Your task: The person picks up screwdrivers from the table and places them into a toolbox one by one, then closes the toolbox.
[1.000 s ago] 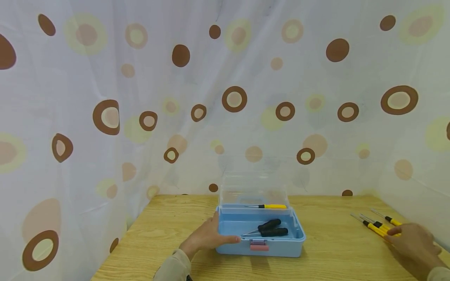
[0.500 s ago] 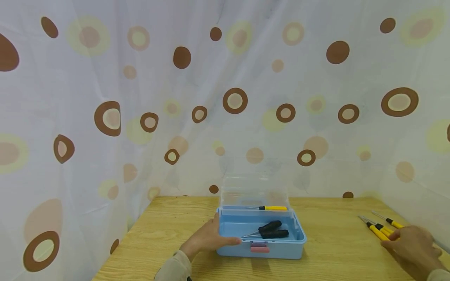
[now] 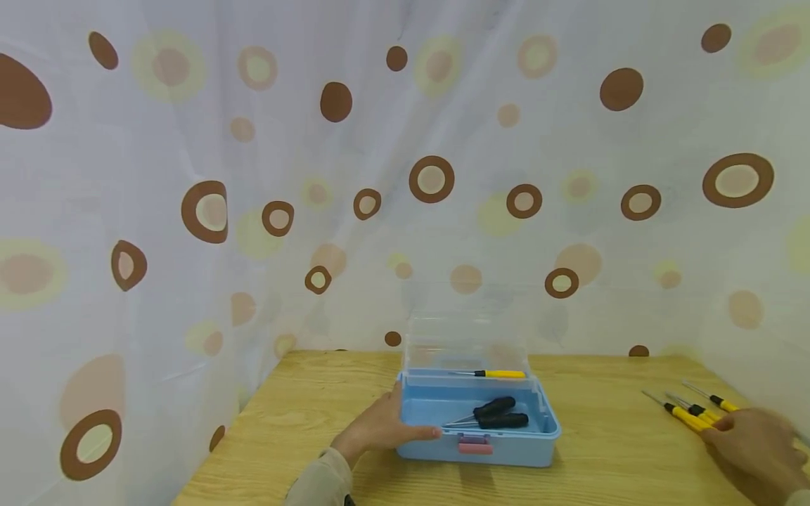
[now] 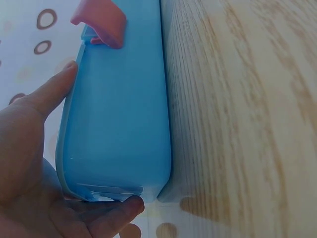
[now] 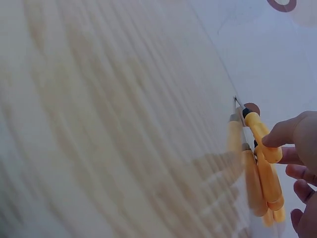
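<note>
Toolbox (image 3: 515,452) in left grip (image 3: 382,425), seemingly part-filled with black screwdrivers (image 3: 503,421) and a yellow screwdriver (image 3: 504,374) at back, with yellow-handled drivers (image 3: 687,417) remaining outside, one pinched by right grip (image 3: 756,446).

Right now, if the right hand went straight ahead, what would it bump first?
Probably the yellow screwdrivers: the right hand seems to pinch one, and others lie close by, though depth is unclear.

Indoor nook: spotted curtain (image 3: 474,147), table (image 3: 607,422)
</note>
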A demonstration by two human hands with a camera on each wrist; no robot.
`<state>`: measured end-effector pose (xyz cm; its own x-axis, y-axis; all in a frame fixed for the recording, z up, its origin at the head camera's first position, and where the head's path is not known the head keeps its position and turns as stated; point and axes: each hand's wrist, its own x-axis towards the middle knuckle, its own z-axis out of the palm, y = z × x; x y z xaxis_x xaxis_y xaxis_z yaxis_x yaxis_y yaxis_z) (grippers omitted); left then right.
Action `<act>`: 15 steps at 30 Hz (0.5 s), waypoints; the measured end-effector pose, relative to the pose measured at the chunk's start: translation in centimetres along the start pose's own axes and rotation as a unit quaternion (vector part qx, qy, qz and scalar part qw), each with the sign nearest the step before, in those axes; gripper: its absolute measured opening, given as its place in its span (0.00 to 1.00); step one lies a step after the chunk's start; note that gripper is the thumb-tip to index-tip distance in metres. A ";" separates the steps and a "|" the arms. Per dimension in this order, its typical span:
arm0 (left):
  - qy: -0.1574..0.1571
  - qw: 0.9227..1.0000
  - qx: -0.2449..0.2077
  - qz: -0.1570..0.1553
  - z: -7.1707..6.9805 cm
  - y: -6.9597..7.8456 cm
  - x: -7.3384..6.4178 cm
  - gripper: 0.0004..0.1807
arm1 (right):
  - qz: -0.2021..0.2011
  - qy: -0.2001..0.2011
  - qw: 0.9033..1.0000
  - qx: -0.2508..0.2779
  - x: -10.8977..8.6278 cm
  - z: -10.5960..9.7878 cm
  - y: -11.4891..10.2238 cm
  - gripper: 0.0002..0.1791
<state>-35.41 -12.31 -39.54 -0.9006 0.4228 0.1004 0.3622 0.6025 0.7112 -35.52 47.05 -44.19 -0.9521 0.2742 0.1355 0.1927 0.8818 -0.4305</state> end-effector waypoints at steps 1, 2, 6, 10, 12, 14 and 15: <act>0.000 1.000 0.000 0.000 0.0 0.0 0.1 0.66 | 0.002 0.004 1.000 -0.003 0.0 0.0 0.0 0.23; -0.001 1.000 0.000 0.000 0.1 0.1 0.1 0.66 | 0.005 0.005 1.000 -0.004 0.1 0.0 0.0 0.23; -0.003 1.000 -0.007 0.010 0.1 0.1 0.2 0.64 | 0.004 0.018 1.000 0.007 0.3 0.2 0.0 0.25; -0.003 1.000 -0.011 0.016 0.2 0.0 0.3 0.63 | -0.007 0.042 0.999 0.020 0.3 0.1 -0.3 0.24; -0.003 1.000 -0.011 0.017 0.2 0.0 0.4 0.63 | -0.012 0.066 0.997 0.029 0.1 0.2 -0.5 0.22; -0.004 1.000 -0.009 0.016 0.2 0.0 0.4 0.63 | -0.014 0.091 0.995 0.037 -0.1 0.3 -0.8 0.22; -0.004 1.000 -0.009 0.016 0.2 0.0 0.3 0.63 | -0.014 0.101 0.994 0.040 -0.3 0.4 -1.0 0.22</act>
<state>-35.69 -12.07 -39.64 -0.8872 0.4461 0.1180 0.3860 0.5772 0.7196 -35.55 45.97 -44.13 -0.8882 0.3287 0.3211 0.1397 0.8588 -0.4929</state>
